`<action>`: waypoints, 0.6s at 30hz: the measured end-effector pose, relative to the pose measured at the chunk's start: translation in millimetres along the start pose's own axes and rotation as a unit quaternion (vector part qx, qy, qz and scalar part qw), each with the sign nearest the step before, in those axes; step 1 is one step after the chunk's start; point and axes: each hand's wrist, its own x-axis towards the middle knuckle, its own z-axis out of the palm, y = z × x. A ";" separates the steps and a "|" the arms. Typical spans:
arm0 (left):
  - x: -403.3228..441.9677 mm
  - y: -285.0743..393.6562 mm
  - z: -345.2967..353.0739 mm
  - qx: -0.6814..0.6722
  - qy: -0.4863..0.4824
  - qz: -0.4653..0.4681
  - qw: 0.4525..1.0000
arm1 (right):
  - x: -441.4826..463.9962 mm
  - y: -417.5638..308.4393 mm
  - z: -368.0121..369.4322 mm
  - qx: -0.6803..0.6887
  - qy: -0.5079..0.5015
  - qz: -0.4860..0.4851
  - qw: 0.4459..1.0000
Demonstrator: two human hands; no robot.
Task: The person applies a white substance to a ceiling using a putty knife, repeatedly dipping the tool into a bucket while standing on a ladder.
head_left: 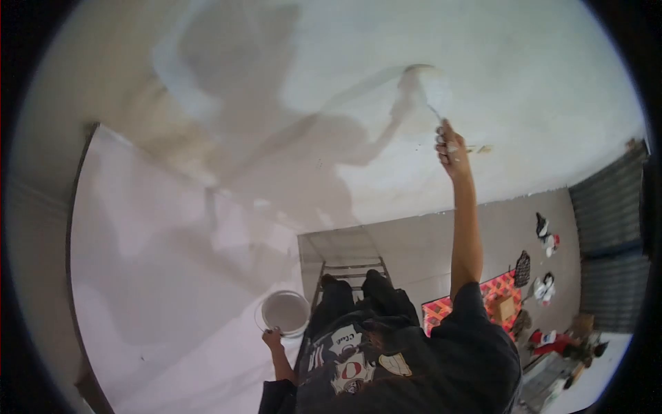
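Observation:
My right hand (452, 148), marked with white smears, is raised to the wall (538, 76) and closed round the handle of a paint roller (432, 109). The roller's thin metal rod runs up to a pale head against the wall, where it blends with the white surface. Low at the left, my left hand (273, 337) is closed at the edge of a white bucket (296, 334). Greyish-pink paint shows inside it, and a wire handle arcs at its left side. Whether the fingers hold the rim or the wire, I cannot tell.
Beneath me stands a ladder (353, 268) with metal rungs. Pale pink wall (172, 297) fills the left. On the tiled floor lie a red patterned mat (436, 312), a cardboard box (505, 308), a dark basket-like thing (522, 269) and loose bags (545, 288). Corrugated shutters (610, 228) stand right.

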 end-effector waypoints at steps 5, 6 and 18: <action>-9.5 -0.8 2.1 0.044 0.023 0.029 0.998 | 13.3 42.4 -65.9 -0.042 0.046 0.082 0.995; -12.6 2.2 4.3 0.046 0.030 0.044 0.998 | 26.7 74.2 -89.9 -0.028 0.056 0.107 0.992; -1.3 -28.0 7.6 0.096 0.079 0.051 0.991 | 96.6 165.0 -98.4 0.057 0.037 0.192 0.979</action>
